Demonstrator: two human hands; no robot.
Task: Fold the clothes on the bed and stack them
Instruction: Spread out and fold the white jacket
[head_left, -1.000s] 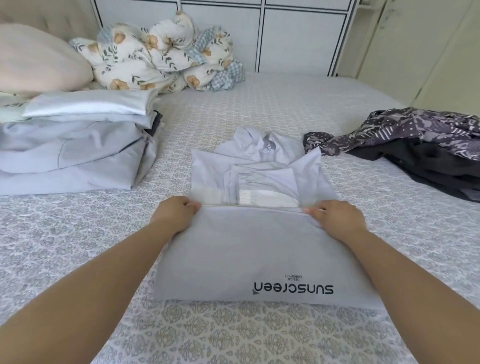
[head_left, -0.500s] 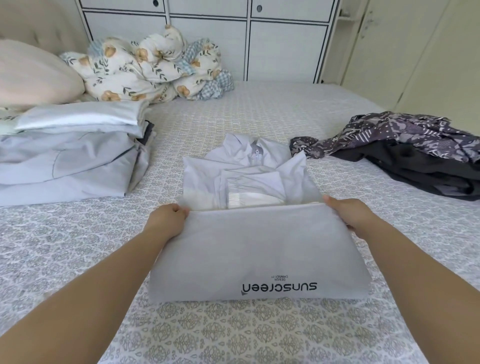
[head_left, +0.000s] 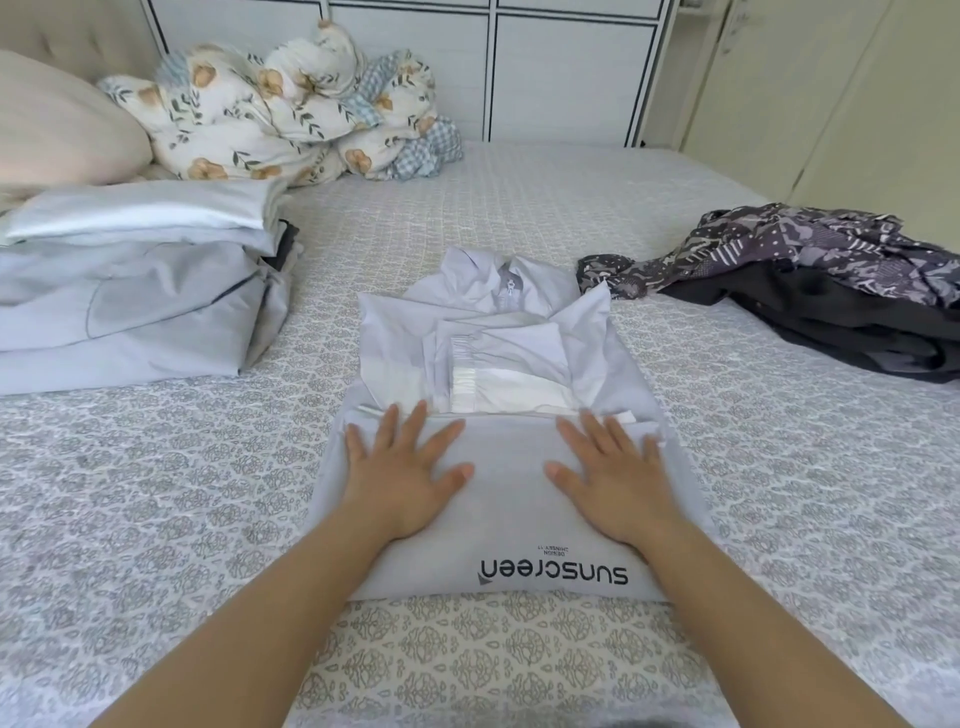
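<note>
Both hands, left hand (head_left: 402, 475) and right hand (head_left: 610, 475), press flat on the jacket (head_left: 498, 509).

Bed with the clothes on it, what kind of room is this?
Most likely a bedroom at home. There is a wide bed with a patterned cover, a pillow and a bunched floral quilt at its head, and white cupboard doors behind.

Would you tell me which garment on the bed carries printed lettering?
The light grey jacket under both hands, printed "sunscreen"; the folded stack and the dark pile show none.
</note>
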